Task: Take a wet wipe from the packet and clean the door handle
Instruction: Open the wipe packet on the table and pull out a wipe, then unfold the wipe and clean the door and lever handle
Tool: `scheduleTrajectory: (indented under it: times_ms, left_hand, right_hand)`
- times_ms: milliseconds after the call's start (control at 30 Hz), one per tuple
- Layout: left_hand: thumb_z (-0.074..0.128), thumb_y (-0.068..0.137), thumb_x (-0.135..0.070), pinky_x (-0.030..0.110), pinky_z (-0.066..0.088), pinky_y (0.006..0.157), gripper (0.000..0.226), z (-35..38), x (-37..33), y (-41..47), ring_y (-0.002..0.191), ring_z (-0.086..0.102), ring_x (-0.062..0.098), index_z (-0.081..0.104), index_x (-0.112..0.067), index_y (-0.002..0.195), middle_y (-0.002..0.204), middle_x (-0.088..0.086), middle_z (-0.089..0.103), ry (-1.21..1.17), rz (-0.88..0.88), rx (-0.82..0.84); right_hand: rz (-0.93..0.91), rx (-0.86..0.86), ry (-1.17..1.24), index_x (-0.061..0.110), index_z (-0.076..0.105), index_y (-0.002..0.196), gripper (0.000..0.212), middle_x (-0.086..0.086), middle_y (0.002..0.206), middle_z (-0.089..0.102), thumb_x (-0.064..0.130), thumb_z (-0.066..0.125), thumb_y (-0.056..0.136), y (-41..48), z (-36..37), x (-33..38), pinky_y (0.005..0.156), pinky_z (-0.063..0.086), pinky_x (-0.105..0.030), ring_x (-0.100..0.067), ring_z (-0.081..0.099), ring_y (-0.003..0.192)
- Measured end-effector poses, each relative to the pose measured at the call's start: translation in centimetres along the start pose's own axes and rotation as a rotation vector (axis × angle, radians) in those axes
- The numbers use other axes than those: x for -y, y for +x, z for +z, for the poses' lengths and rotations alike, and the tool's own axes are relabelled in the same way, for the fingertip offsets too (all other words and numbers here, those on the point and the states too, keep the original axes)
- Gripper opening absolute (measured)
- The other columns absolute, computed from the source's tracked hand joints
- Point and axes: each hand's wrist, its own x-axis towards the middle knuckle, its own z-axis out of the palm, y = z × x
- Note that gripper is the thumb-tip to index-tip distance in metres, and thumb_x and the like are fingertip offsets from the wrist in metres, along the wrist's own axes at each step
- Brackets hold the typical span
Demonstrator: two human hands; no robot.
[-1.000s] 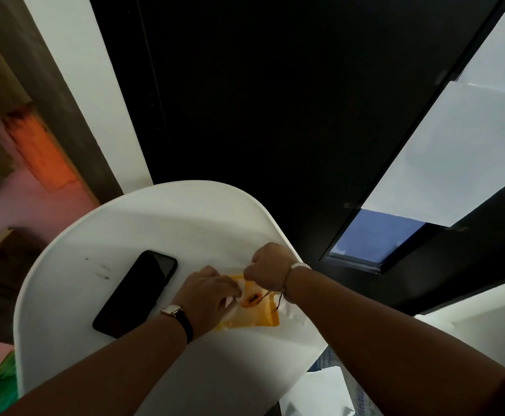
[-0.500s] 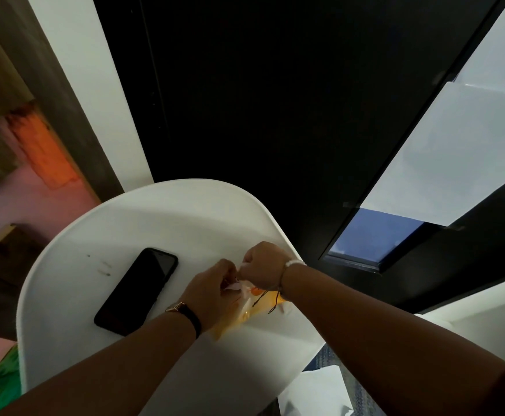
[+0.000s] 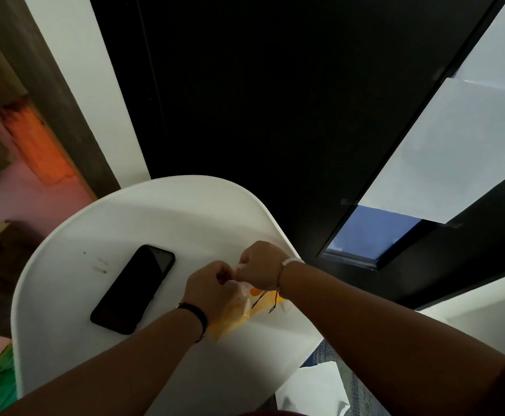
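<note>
Both forearms enter from the 6 o'clock edge and converge over the white table (image 3: 74, 295). The left hand (image 3: 212, 291) wears a dark-strapped wristwatch (image 3: 193, 310); its fingers are curled and pressed together, gripping the upper end of the orange wet wipe packet (image 3: 233, 318). The packet hangs tilted beneath both hands, its lower corner close to or touching the tabletop (contact cannot be confirmed). The right hand (image 3: 260, 262) wears a white bracelet (image 3: 291, 261) and a thin cord with dark loose ends dangling over the packet. Its fingertips are pinched on a small pale piece at the top of the packet, touching the left hand's knuckles; whether this piece is a wipe or the packet's flap cannot be determined.

At 9 o'clock from the hands, a black smartphone (image 3: 134, 288) lies flat, screen up and dark, just beside the left wrist but apart from it.

Toward 12 o'clock, beyond the table's rounded far edge, stands a large black panel (image 3: 260, 100), possibly a door. A white strip of wall (image 3: 89, 94) borders it on the 10 o'clock side. White sheets (image 3: 455, 151) cover a pane at 2 o'clock.
</note>
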Motion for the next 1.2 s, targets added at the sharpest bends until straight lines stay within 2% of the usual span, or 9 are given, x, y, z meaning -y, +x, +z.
scheduleTrajectory:
  times_ms: [100,233,367,500,600,800,933,1100,1200]
  left_hand:
    - [0.056,0.075,-0.022,0.018,0.038,0.056,0.015,-0.1,0.2,-0.4,0.064,0.053,0.008,0.061,-0.018,0.062,0.064,-0.008,0.059,0.131,0.118,-0.011]
    - [0.055,0.081,-0.022,0.032,0.047,0.084,0.018,-0.4,1.3,0.5,0.097,0.058,0.029,0.069,-0.011,0.080,0.110,0.013,0.061,0.335,0.276,-0.041]
    - [0.046,0.078,-0.033,0.030,0.038,0.078,0.025,-1.8,1.1,1.2,0.089,0.053,0.030,0.064,-0.015,0.076,0.101,0.009,0.054,0.437,0.229,-0.009]
    - [0.072,0.057,-0.030,0.036,0.052,0.080,0.055,-3.9,0.1,2.1,0.094,0.057,0.026,0.048,-0.021,0.106,0.109,0.007,0.055,0.289,0.037,0.369]
    - [0.081,0.058,-0.025,0.035,0.048,0.086,0.078,-5.2,-2.3,2.2,0.104,0.051,0.024,0.036,-0.025,0.121,0.116,0.001,0.043,0.191,0.056,0.350]
    - [0.066,0.081,-0.024,0.029,0.038,0.093,0.045,-4.7,-8.4,2.3,0.119,0.043,0.009,0.049,-0.023,0.122,0.126,-0.006,0.051,-0.101,0.331,0.267]
    - [0.062,0.085,-0.019,0.026,0.047,0.086,0.010,-3.3,-10.4,2.8,0.095,0.062,0.007,0.066,-0.021,0.093,0.098,-0.003,0.069,-0.189,0.387,0.293]
    - [0.049,0.092,-0.013,0.004,0.039,0.055,0.029,-2.2,-13.2,3.1,0.049,0.051,-0.009,0.060,-0.022,0.066,0.047,-0.022,0.057,-0.285,0.406,0.384]
    - [0.050,0.092,-0.017,0.018,0.043,0.069,0.027,-0.7,-15.1,3.5,0.064,0.053,0.002,0.060,-0.005,0.070,0.063,-0.008,0.059,-0.078,0.412,0.470]
  right_hand:
    - [-0.001,-0.001,-0.024,0.001,0.070,0.089,0.030,-0.012,0.078,0.061,0.027,0.056,0.085,-0.1,-0.6,0.1,0.068,0.049,-0.033,-0.021,0.055,0.073]
    - [0.054,0.074,0.051,-0.002,0.066,0.099,0.027,-0.009,0.073,0.061,0.020,0.054,0.088,0.3,-1.5,0.4,0.055,0.048,-0.015,-0.016,0.058,0.065]
    - [0.033,0.026,0.149,-0.009,0.059,0.111,0.035,-0.024,0.116,0.062,0.018,0.044,0.094,0.1,-3.3,0.9,0.095,0.046,-0.040,-0.035,0.056,0.109]
    - [-0.035,-0.109,0.167,-0.003,0.058,0.115,0.032,-0.018,0.116,0.060,0.016,0.041,0.096,-0.7,-6.3,0.7,0.092,0.043,-0.036,-0.025,0.053,0.101]
    - [-0.063,-0.193,0.346,0.001,0.063,0.102,0.020,-0.012,0.091,0.059,0.011,0.050,0.090,-1.7,-7.8,0.3,0.080,0.049,-0.037,-0.023,0.054,0.085]
    - [-0.129,-0.121,1.079,0.009,0.063,0.088,0.020,-0.008,0.087,0.065,0.005,0.045,0.094,-3.4,-9.7,-0.8,0.076,0.056,-0.036,-0.022,0.063,0.083]
    - [-0.155,-0.206,1.231,0.010,0.067,0.085,0.019,-0.005,0.086,0.067,0.006,0.050,0.091,-4.6,-10.7,-2.8,0.084,0.053,-0.040,-0.020,0.063,0.086]
    - [-0.046,-0.421,1.275,0.016,0.064,0.073,0.022,-0.002,0.074,0.059,0.013,0.052,0.091,-5.9,-12.1,-7.5,0.069,0.045,-0.030,-0.016,0.052,0.072]
    - [-0.058,-0.435,1.320,0.012,0.064,0.077,0.022,-0.005,0.077,0.063,0.011,0.049,0.093,-6.8,-13.1,-10.2,0.070,0.049,-0.030,-0.017,0.057,0.072]
